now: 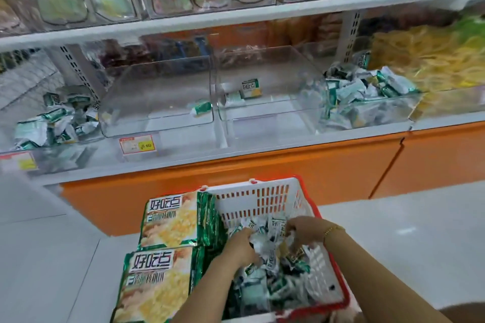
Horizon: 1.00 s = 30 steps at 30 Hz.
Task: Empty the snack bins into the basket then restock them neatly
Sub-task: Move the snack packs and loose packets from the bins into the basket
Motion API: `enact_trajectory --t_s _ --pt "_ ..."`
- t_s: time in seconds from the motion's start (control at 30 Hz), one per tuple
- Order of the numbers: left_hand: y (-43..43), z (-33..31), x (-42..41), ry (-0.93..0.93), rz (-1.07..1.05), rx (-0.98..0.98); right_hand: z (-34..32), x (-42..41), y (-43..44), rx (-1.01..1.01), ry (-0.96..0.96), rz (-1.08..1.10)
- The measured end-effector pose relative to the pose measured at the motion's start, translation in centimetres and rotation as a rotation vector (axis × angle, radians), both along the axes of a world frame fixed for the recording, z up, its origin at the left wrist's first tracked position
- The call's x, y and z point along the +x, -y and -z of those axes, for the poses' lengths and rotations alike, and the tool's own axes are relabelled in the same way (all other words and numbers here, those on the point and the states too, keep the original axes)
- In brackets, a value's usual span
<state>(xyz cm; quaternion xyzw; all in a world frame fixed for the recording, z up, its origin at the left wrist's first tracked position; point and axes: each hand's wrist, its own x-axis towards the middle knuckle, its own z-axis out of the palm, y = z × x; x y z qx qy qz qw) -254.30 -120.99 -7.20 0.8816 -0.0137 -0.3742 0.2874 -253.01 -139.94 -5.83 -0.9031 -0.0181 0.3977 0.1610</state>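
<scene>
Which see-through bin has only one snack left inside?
The second clear bin from the left, above the red price tag. Only one green packet lies in it; its right neighbour holds two, the end bins are heaped.

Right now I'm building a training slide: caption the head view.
Left hand and right hand gather small snack packets in the basket below two nearly empty bins.

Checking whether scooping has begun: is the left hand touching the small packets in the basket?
Touching. The head view shows the left hand dug into the small packets in the basket, fingers curled around some.
</scene>
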Motion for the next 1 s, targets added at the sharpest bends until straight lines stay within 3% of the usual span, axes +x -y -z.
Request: enact_trajectory --t_s 0.1,0.2,0.33,0.5,0.63,0.8,1.0 --pt "0.2 2.0 -1.1 -0.049 0.071 0.108 1.0 -0.6 0.1 0.027 -0.057 -0.049" --pt "0.2 0.8 -0.1 0.016 0.063 0.106 -0.9 0.8 0.4 0.086 0.074 -0.01" --pt "-0.5 -6.9 2.8 0.427 -0.096 -0.05 -8.0 3.0 0.6 0.307 0.385 0.184" --pt "-3.9 -20.0 7.0 0.984 -0.192 -0.306 -18.9 4.9 -0.3 0.458 0.939 0.21" --pt "-8.0 -23.4 14.4 1.042 -0.261 -0.29 -22.8 10.1 0.0 0.42 1.162 0.19" --pt "-10.3 -20.8 24.5 0.844 -0.225 -0.12 -21.5 19.9 1.6 0.115 0.91 0.186" --pt "-8.5 -17.3 31.7 0.672 -0.021 -0.011 -18.3 28.4 0.3 0.011 0.698 0.054"
